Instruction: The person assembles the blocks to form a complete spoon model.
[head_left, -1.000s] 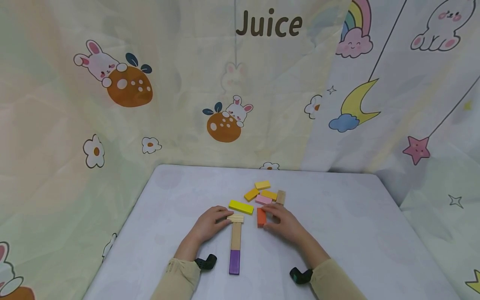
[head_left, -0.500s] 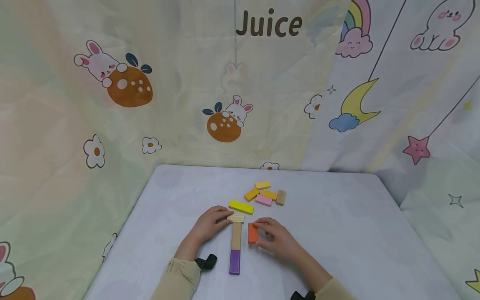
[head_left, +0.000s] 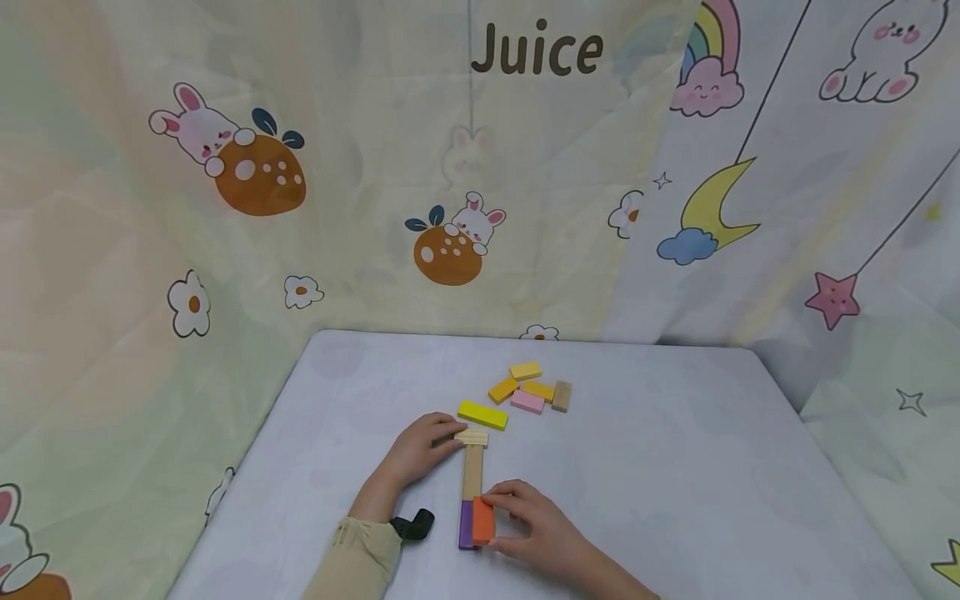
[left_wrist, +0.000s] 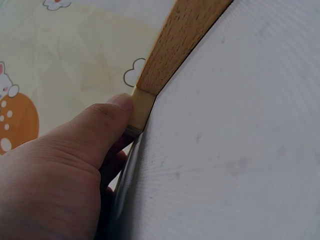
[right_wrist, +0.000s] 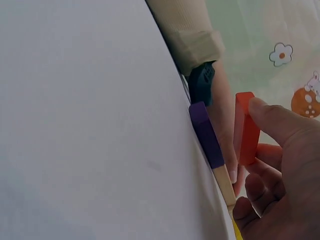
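My right hand (head_left: 536, 529) pinches an orange block (head_left: 483, 522) by its ends, between thumb and fingertips. In the right wrist view this orange block (right_wrist: 246, 127) is raised off the table, beside the purple block (right_wrist: 207, 135). From the head view it overlaps the right part of the purple block (head_left: 466, 527). A tan wooden block (head_left: 472, 473) continues the line from the purple one, up to a pale wooden block (head_left: 476, 437) lying crosswise. My left hand (head_left: 415, 452) holds that pale block's left end; the left wrist view shows the thumb (left_wrist: 121, 101) against it.
Just beyond the crosswise block lies a bright yellow block (head_left: 482, 414). Farther back are a pink block (head_left: 527, 401), a brown wooden block (head_left: 561, 396) and several yellow-orange blocks (head_left: 503, 388). A printed curtain (head_left: 360, 208) hangs behind the white table (head_left: 675, 433).
My right hand has carried the orange block from near the pink block, leftward and toward me, to over the purple block. The left hand has stayed on the pale block.
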